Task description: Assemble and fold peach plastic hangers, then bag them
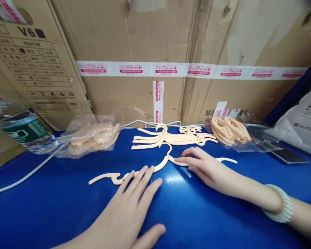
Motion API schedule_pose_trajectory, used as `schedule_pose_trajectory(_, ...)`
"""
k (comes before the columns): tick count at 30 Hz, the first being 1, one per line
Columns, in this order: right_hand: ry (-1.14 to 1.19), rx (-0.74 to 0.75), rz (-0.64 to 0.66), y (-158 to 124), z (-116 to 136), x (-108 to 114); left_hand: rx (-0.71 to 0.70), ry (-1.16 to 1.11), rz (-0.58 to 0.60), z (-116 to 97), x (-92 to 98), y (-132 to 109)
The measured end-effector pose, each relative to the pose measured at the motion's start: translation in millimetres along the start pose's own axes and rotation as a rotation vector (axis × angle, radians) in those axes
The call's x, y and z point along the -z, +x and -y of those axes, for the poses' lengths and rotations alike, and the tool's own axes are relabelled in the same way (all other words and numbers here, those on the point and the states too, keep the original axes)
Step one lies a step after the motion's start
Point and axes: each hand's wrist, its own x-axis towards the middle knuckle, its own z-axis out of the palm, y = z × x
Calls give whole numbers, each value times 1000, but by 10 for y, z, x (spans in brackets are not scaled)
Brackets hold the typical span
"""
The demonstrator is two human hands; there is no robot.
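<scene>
A cream folding clothes hanger (pixel 161 165) lies spread out on the blue table, its hook pointing to the back. My left hand (pixel 134 193) rests with fingers stretched over the hanger's left arm, the fingertips touching it. On the right arm of the same hanger, my right hand (pixel 203 166) has its fingers bent and loosely apart, index fingertip on top; part of that arm is hidden beneath it. Just behind lies a stack of similar cream hangers (pixel 147 140), with small cream pieces (pixel 190 130) beside it.
Clear bags of cream hanger parts lie at the left (pixel 94 135) and right (pixel 229 131). A water bottle (pixel 23 126) stands far left beside a white cable (pixel 28 176). A phone (pixel 287 154) and a white sack (pixel 303 117) are at the right. Cardboard boxes (pixel 134 41) wall off the back.
</scene>
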Motion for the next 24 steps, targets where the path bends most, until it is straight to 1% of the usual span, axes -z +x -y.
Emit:
schedule_pose_trajectory(2, -24, 11, -24, 1, -33, 95, 12, 19, 10, 10, 25, 1)
schedule_pose_trajectory(4, -49, -1, -46, -21, -124, 237, 7, 35, 24, 49, 17, -3)
schedule_pose_trajectory(5, -55, -24, -37, -42, -189, 320, 5, 44, 17, 72, 5, -6)
schedule_pose_trajectory(6, -55, -60, -5, -70, -264, 405, 8, 58, -5, 96, -12, -10)
schedule_pose_trajectory(8, -34, -147, 102, -136, -417, 563, 11, 100, -64, 132, -53, -17)
schedule_pose_trajectory(11, 6, -281, 247, -216, -568, 716, 2, 192, -131, 149, -114, -27)
schedule_pose_trajectory(13, 22, -335, 318, -225, -574, 748, -4, 258, -146, 140, -141, -32)
schedule_pose_trajectory(17, 18, -350, 417, -168, -422, 707, -5, 364, -157, 114, -156, -34)
schedule_pose_trajectory(20, -20, -385, 443, -143, -327, 666, -13, 392, -152, 106, -151, -28)
schedule_pose_trajectory(24, -87, -381, 428, -154, -350, 658, -39, 412, -147, 106, -113, -10)
